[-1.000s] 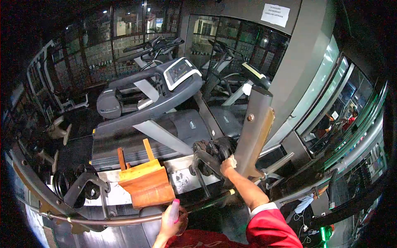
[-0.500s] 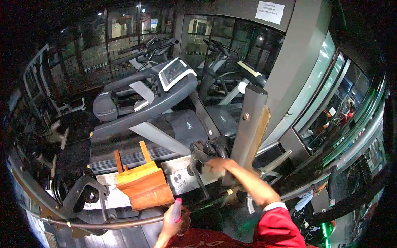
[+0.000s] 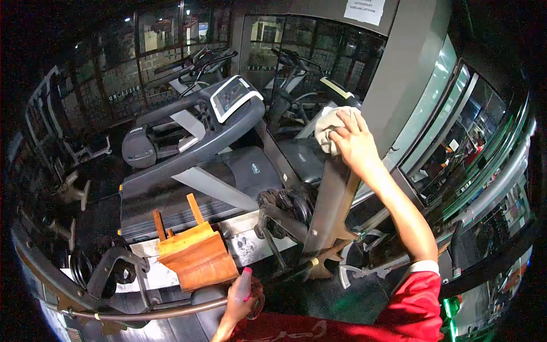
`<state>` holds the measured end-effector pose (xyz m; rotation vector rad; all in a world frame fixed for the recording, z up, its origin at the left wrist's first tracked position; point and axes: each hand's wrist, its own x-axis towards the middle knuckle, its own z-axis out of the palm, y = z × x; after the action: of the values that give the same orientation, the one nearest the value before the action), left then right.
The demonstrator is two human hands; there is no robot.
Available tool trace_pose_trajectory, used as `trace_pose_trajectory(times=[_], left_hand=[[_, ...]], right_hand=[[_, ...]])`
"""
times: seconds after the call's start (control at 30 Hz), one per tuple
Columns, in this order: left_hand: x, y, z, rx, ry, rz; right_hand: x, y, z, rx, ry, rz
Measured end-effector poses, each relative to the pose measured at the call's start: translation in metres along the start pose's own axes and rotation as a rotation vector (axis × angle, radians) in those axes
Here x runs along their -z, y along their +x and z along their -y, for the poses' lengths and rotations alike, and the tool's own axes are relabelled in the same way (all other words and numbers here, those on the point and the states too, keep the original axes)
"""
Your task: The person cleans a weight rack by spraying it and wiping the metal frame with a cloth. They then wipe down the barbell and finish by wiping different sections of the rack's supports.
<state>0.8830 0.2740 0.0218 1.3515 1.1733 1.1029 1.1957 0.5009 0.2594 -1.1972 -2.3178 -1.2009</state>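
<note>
My right hand (image 3: pixel 356 142) presses a pale cloth (image 3: pixel 330 126) against the top of a grey metal upright post (image 3: pixel 330 199) of a gym machine. My arm, in a red sleeve, reaches up along the post. Low and close to my body, my left hand (image 3: pixel 239 299) grips a small spray bottle (image 3: pixel 244 284) with a pink top. A curved metal bar (image 3: pixel 159 310) runs just in front of that hand.
A wooden box (image 3: pixel 196 256) stands left of the post. Behind it is a grey treadmill (image 3: pixel 194 165) with a console (image 3: pixel 231 97). Black weight plates (image 3: pixel 285 202) hang by the post. Mirrors and glass panels (image 3: pixel 456 142) line the right.
My right hand rose with the cloth from the base of the post, near the weight plates, to its top. My left hand kept hold of the spray bottle.
</note>
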Motion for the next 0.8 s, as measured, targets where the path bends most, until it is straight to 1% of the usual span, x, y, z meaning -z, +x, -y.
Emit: trace_pose_trajectory(times=[0.1, 0.13, 0.23, 0.3, 0.37, 0.4, 0.43, 0.47, 0.5, 0.53, 0.6, 0.67, 0.73, 0.77, 0.8], left_hand=[[0.002, -0.002, 0.021, 0.011, 0.052, -0.015], [0.003, -0.002, 0.021, 0.013, 0.054, -0.014], [0.007, -0.001, 0.008, 0.056, -0.032, -0.018], [0.01, 0.001, -0.007, -0.007, 0.182, -0.034], [0.011, 0.004, -0.01, 0.0, 0.12, -0.028], [0.011, 0.004, -0.01, 0.008, 0.06, -0.02], [0.011, 0.004, -0.009, 0.007, 0.059, -0.017], [0.011, 0.005, -0.007, -0.018, 0.061, 0.03], [0.011, 0.008, -0.005, -0.046, 0.063, 0.076], [0.009, 0.009, -0.002, -0.049, 0.065, 0.077], [0.006, 0.011, 0.001, -0.068, 0.138, 0.099], [0.005, 0.011, -0.01, -0.083, 0.125, 0.109], [0.001, 0.01, -0.016, -0.098, 0.108, 0.118], [-0.001, 0.009, -0.017, -0.037, 0.081, 0.13], [-0.001, 0.009, -0.018, 0.024, 0.057, 0.141]], right_hand=[[0.004, -0.014, 0.01, -0.029, -0.015, 0.029], [0.006, -0.02, 0.015, -0.055, 0.002, 0.03], [0.015, -0.042, 0.038, -0.08, -0.075, 0.071], [0.027, -0.056, 0.051, -0.105, -0.088, 0.081], [0.044, -0.067, 0.052, -0.233, -0.044, 0.43], [0.057, -0.062, 0.05, -0.236, -0.046, 0.434], [0.079, -0.046, 0.048, -0.34, 0.04, 0.684], [0.093, -0.035, 0.045, -0.444, 0.129, 0.931], [0.098, -0.037, 0.035, -0.358, 0.19, 0.819], [0.104, -0.032, 0.026, -0.341, 0.285, 0.784], [0.111, -0.018, 0.02, -0.461, 0.432, 0.511], [0.097, -0.008, 0.011, -0.268, 0.361, -0.066], [0.095, 0.016, 0.009, -0.177, 0.116, -0.094], [0.084, 0.02, 0.008, -0.131, 0.095, -0.119], [0.063, 0.021, 0.003, -0.135, 0.095, -0.123]])
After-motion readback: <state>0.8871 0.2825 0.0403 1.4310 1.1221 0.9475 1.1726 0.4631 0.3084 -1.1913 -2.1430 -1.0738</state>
